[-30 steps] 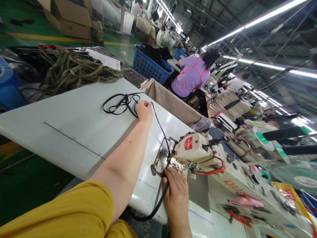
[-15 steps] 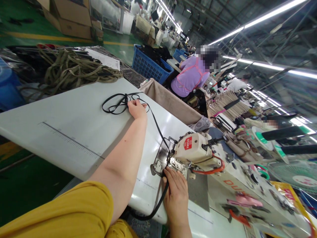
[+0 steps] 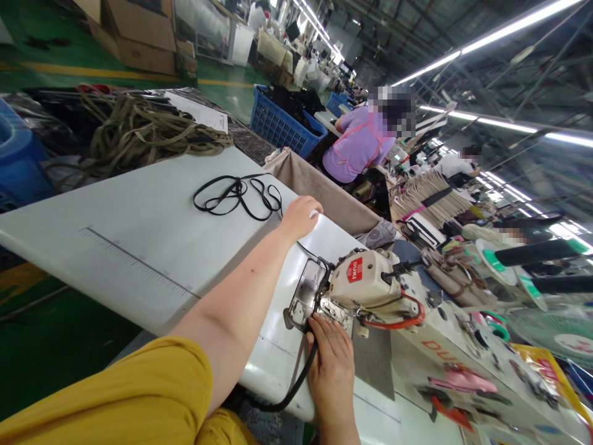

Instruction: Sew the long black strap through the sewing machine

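My right hand point(image 3: 332, 371) closes its fingers on a limp, soft black strap point(image 3: 303, 374), easiest held close beside the cream sewing machine point(image 3: 361, 281); my left hand point(image 3: 301, 217) lies half-open, empty.

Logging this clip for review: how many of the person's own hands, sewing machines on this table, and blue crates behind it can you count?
Hands: 2 (left hand, right hand)
Sewing machines: 1 (DUKI sewing machine)
Blue crates: 2 (nearer blue crate, farther blue crate)
Total: 5
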Tool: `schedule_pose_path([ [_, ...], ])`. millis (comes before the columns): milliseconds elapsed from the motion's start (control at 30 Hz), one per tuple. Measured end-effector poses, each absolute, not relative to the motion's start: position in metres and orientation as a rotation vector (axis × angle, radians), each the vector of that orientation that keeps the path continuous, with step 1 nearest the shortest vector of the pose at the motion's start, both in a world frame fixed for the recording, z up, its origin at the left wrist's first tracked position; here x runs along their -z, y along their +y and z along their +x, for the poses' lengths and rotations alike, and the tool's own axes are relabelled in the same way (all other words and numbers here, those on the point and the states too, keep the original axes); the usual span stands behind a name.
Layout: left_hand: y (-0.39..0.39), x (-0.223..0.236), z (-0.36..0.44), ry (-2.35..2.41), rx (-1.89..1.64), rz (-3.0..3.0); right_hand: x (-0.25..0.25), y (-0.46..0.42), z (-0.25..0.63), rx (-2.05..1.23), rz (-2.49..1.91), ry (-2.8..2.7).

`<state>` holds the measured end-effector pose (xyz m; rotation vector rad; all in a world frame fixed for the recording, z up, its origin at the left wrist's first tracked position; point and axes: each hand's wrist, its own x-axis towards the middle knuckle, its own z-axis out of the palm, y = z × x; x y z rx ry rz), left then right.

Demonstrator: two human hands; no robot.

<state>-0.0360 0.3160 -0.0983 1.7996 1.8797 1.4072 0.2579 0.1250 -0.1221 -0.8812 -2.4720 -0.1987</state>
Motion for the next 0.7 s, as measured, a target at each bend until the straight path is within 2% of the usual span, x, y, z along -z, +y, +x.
schedule_pose_path([
  [133,0.323,0.113,-0.016,1.551,-0.714,2.157,0.120,0.124,0.256,0.196,-0.876,-2.465],
  [233,0.325,0.120,-0.016,1.581,-0.522,2.173,0.121,0.124,0.257,0.198,-0.885,-2.468],
  [467,0.321,0.113,-0.035,2.072,-0.796,1.848,0.123,0.124,0.258,0.208,-0.890,-2.476],
  [700,0.316,0.107,-0.038,2.196,-0.997,1.706,0.122,0.125,0.257,0.215,-0.883,-2.483],
])
